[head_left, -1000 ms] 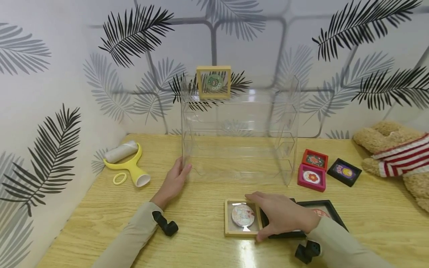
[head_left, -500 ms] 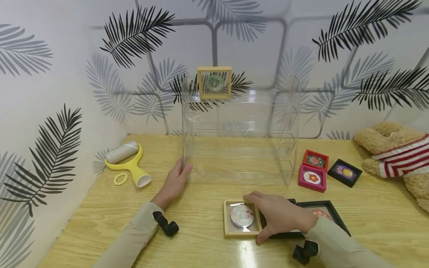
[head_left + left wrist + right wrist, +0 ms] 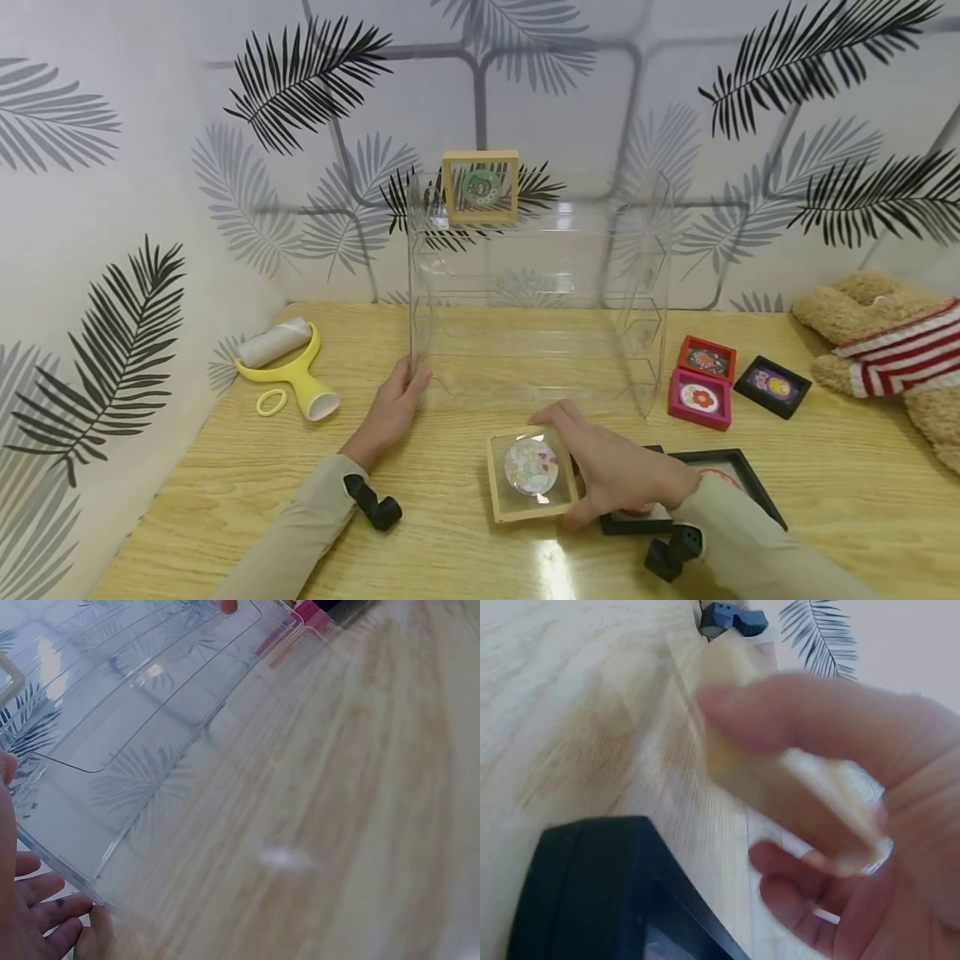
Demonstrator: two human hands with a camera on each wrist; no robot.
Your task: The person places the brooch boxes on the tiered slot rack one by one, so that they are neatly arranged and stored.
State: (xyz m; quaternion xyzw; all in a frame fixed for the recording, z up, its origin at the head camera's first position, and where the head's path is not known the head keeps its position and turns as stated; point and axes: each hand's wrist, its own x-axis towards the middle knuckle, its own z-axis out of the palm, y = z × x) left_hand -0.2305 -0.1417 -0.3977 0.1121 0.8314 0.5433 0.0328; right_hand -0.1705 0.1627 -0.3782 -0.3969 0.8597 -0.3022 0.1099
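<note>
A clear acrylic display rack (image 3: 540, 297) with several tiers stands before the wall. My left hand (image 3: 392, 408) holds its lower left side; in the left wrist view the fingers (image 3: 56, 911) lie against the outer face of the panel. In my right hand (image 3: 618, 468) is a light wood-coloured display frame (image 3: 531, 468) with a round pastel badge inside, gripped by its right side. The right wrist view shows the thumb across the edge of this frame (image 3: 787, 802), which is tilted off the table. Another light wood-coloured frame (image 3: 481, 187) with a green badge stands on the top tier.
Two black frames, one dark frame (image 3: 637, 521) and a larger one (image 3: 738, 467), lie under and beside my right forearm. Red (image 3: 706, 358), pink (image 3: 699, 398) and small black (image 3: 772, 386) frames sit farther right, near a teddy bear (image 3: 892, 358). A yellow roller tool (image 3: 300, 375) and ring (image 3: 272, 402) lie left.
My right hand has lifted the light wood-coloured frame off the table, tilting it and bringing it slightly left and toward the rack. The left hand stays in place at the rack.
</note>
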